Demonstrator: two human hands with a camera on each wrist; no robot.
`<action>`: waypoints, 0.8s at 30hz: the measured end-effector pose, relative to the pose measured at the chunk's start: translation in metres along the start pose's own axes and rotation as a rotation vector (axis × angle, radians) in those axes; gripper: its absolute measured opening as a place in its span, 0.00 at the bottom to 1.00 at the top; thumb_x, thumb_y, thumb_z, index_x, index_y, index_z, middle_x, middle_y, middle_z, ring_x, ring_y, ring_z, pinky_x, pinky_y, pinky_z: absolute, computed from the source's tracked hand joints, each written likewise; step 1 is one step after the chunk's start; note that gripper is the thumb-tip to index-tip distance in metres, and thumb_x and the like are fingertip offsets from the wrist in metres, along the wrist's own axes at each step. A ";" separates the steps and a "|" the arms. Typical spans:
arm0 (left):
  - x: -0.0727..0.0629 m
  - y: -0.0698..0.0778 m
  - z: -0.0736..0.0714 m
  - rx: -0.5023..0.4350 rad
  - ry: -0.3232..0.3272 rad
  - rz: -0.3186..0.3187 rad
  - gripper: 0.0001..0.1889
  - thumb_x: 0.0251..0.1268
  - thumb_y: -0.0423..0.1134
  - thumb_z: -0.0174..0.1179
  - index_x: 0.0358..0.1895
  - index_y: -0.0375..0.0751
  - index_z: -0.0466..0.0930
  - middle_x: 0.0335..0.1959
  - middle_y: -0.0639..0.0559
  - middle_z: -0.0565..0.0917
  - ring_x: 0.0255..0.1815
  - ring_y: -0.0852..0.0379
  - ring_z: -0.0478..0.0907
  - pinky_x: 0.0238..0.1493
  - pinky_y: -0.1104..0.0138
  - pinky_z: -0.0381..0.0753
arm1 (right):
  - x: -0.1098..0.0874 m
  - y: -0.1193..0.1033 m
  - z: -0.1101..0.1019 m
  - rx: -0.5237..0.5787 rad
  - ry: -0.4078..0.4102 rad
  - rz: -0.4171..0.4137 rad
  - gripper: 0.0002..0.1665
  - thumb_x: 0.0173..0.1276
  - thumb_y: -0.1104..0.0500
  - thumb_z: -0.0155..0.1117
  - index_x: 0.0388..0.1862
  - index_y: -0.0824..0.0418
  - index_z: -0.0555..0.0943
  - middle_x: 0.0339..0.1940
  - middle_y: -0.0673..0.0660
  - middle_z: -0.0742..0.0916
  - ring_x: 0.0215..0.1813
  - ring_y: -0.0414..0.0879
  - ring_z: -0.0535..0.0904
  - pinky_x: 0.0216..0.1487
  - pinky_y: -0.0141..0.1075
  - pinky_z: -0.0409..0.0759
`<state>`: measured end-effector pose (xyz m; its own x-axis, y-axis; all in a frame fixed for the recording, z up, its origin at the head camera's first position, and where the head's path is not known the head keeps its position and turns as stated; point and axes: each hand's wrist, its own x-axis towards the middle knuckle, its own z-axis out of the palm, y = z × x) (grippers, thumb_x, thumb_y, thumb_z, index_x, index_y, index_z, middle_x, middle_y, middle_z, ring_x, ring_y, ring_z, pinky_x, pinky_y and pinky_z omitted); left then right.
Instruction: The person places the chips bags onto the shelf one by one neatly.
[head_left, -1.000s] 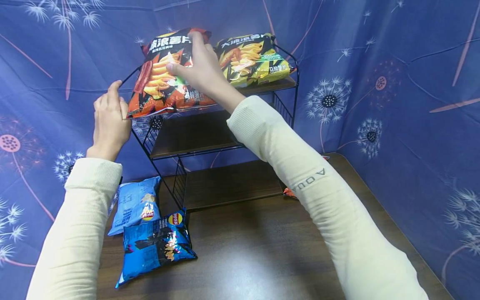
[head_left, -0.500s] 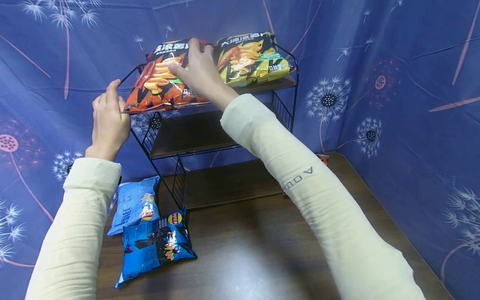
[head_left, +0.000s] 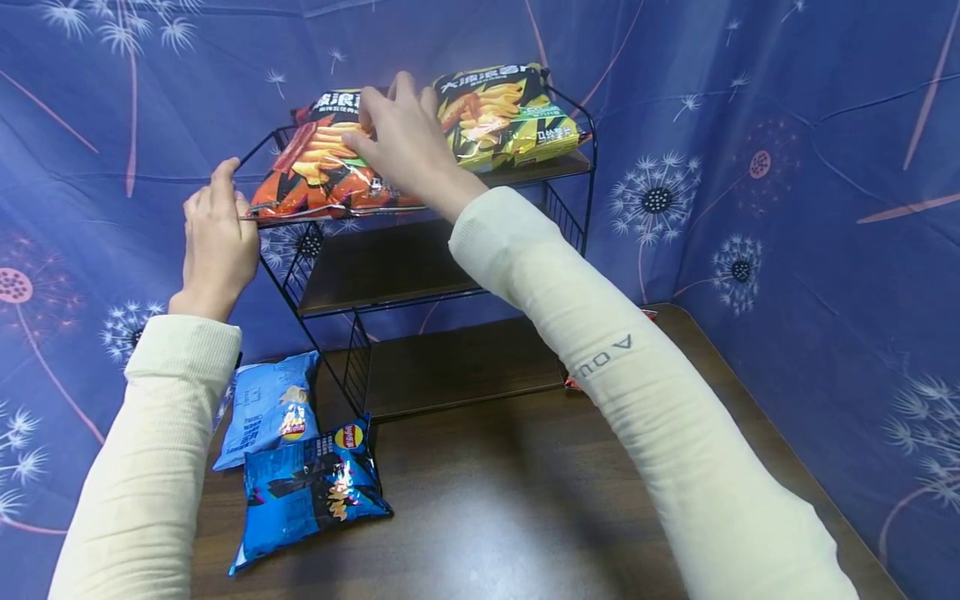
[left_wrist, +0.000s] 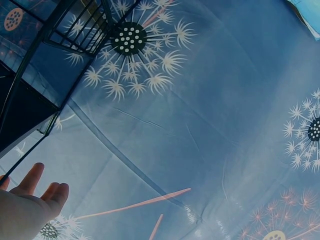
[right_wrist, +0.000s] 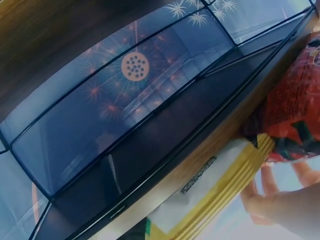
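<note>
The red-orange chip bag [head_left: 326, 167] now lies nearly flat on the top shelf of the black wire rack [head_left: 577, 208], just left of the yellow-green chip bag [head_left: 506, 117] that already sits there at the far right. The right hand [head_left: 405, 146] rests on top of the red-orange bag with fingers spread and fairly straight, a wide grip that presses rather than clasps. The left hand [head_left: 217, 233] is at the near left corner of that shelf, fingers curled, pinching the bag's edge or the wire there; I cannot tell which. So two bags look shelved, while a light blue bag [head_left: 270, 408] and a dark blue bag [head_left: 311, 492] lie on the bench [head_left: 525, 500] left of the rack, and the two lower shelves are bare. Against a second ago, the red-orange bag has dropped from a raised tilt to lie on the shelf, and the right hand has flattened over it.
</note>
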<state>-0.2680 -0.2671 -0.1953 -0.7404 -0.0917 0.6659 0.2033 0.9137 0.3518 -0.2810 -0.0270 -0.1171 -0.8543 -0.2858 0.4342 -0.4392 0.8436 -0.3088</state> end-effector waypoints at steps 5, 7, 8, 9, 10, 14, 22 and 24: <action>-0.001 0.001 -0.001 0.002 -0.010 -0.001 0.24 0.71 0.41 0.29 0.69 0.52 0.53 0.56 0.33 0.71 0.66 0.37 0.56 0.66 0.47 0.52 | -0.003 0.007 -0.005 0.004 -0.097 -0.069 0.29 0.66 0.34 0.39 0.58 0.47 0.68 0.59 0.50 0.67 0.59 0.45 0.57 0.59 0.34 0.61; -0.001 0.000 -0.001 0.002 -0.012 0.002 0.24 0.71 0.41 0.29 0.69 0.52 0.53 0.56 0.34 0.71 0.67 0.37 0.56 0.66 0.48 0.52 | -0.004 0.009 -0.007 0.002 -0.140 -0.096 0.33 0.65 0.32 0.38 0.61 0.48 0.66 0.63 0.51 0.66 0.61 0.47 0.58 0.62 0.36 0.60; -0.001 0.000 -0.001 0.001 -0.012 0.005 0.24 0.71 0.41 0.29 0.69 0.52 0.53 0.56 0.34 0.71 0.66 0.37 0.56 0.66 0.48 0.52 | -0.005 0.009 -0.008 -0.002 -0.158 -0.110 0.35 0.64 0.30 0.38 0.63 0.48 0.64 0.64 0.52 0.66 0.63 0.48 0.58 0.64 0.38 0.59; -0.001 0.000 -0.001 0.000 -0.011 0.004 0.24 0.70 0.41 0.29 0.69 0.52 0.53 0.56 0.33 0.71 0.66 0.37 0.56 0.66 0.48 0.52 | -0.006 0.010 -0.009 -0.006 -0.178 -0.124 0.38 0.63 0.29 0.38 0.64 0.49 0.63 0.65 0.52 0.66 0.64 0.49 0.58 0.65 0.39 0.59; -0.001 0.000 -0.001 0.000 -0.009 0.004 0.24 0.70 0.41 0.29 0.69 0.52 0.53 0.56 0.33 0.72 0.66 0.37 0.56 0.66 0.48 0.52 | -0.006 0.010 -0.009 -0.013 -0.192 -0.142 0.40 0.62 0.28 0.39 0.66 0.49 0.62 0.66 0.53 0.65 0.65 0.50 0.57 0.67 0.40 0.57; 0.000 0.000 -0.001 0.003 -0.011 -0.005 0.24 0.70 0.41 0.30 0.69 0.53 0.53 0.56 0.33 0.71 0.66 0.37 0.56 0.65 0.47 0.53 | -0.007 0.011 -0.013 -0.021 -0.265 -0.208 0.49 0.56 0.25 0.45 0.69 0.51 0.56 0.70 0.51 0.63 0.70 0.52 0.54 0.69 0.43 0.51; 0.000 0.000 0.000 0.001 -0.009 -0.003 0.25 0.69 0.40 0.30 0.69 0.52 0.53 0.57 0.34 0.72 0.66 0.37 0.57 0.65 0.48 0.53 | -0.009 0.013 -0.016 -0.031 -0.259 -0.261 0.52 0.50 0.29 0.60 0.68 0.51 0.56 0.69 0.50 0.65 0.69 0.49 0.56 0.68 0.41 0.53; 0.000 -0.001 0.000 0.000 -0.008 0.002 0.25 0.69 0.40 0.31 0.69 0.52 0.53 0.59 0.35 0.71 0.66 0.37 0.57 0.65 0.48 0.53 | -0.010 0.012 -0.013 -0.052 -0.212 -0.236 0.50 0.50 0.30 0.60 0.67 0.50 0.57 0.67 0.50 0.67 0.67 0.49 0.58 0.66 0.41 0.57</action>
<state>-0.2680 -0.2679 -0.1954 -0.7455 -0.0869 0.6609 0.2047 0.9137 0.3510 -0.2744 -0.0078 -0.1139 -0.7718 -0.5600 0.3014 -0.6220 0.7634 -0.1744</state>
